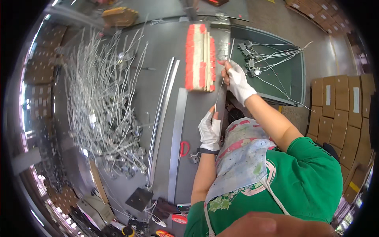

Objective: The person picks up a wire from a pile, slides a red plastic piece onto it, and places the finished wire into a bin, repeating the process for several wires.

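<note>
A thin white wire (218, 94) is stretched between my hands at the table's near edge. My left hand (209, 129), in a white fingertip-less glove, pinches its lower end. My right hand (237, 80), gloved alike, grips it farther up, and a small red bit shows by its fingertips. Just left of the right hand stands a pale block (196, 55) covered with rows of red strips. Red-handled scissors (184, 149) lie left of my left hand; their blades are hard to make out.
A large heap of white wires with connectors (104, 106) spreads over the left of the grey table. Long metal strips (177, 138) lie beside it. At right, a green bin (280, 89) holds several wired parts (249, 59). Stacked cartons (335, 106) stand beyond.
</note>
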{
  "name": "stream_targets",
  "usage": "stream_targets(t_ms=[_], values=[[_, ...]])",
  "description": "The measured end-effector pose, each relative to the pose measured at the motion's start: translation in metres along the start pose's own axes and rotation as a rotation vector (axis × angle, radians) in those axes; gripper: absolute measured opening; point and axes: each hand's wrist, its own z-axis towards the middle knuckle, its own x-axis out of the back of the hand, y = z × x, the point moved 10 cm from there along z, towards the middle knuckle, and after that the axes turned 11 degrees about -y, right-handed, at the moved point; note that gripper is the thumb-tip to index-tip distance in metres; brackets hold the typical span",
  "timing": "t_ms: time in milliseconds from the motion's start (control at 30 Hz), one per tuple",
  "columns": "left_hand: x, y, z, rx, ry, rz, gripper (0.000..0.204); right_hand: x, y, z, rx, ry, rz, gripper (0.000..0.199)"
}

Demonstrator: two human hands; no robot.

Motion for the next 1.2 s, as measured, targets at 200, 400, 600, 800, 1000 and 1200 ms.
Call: stream_targets(t_ms=[200,400,600,800,1000,1200], values=[[-0.050,-0.002,0.059,0.072,-0.014,0.109,0.031,0.066,0.027,0.080,-0.165,-0.036,-0.084,0.034],[-0.066,0.019,0.099,-0.056,0.101,0.231,0.032,0.093,0.032,0.128,-0.309,-0.043,0.024,0.033],[-0.071,0.006,0.104,-0.059,0.098,0.217,0.026,0.096,0.023,0.084,-0.350,-0.049,-0.082,0.036],[-0.076,0.003,0.108,0.003,0.042,0.185,0.026,0.093,0.074,0.011,-0.435,-0.023,0.145,0.021],[-0.077,0.006,0.109,0.015,0.050,0.125,0.022,0.079,0.081,0.011,-0.478,-0.133,0.128,0.021],[-0.067,0.020,0.094,-0.064,0.071,0.125,0.023,0.060,0.050,0.005,-0.460,-0.171,-0.101,0.028]])
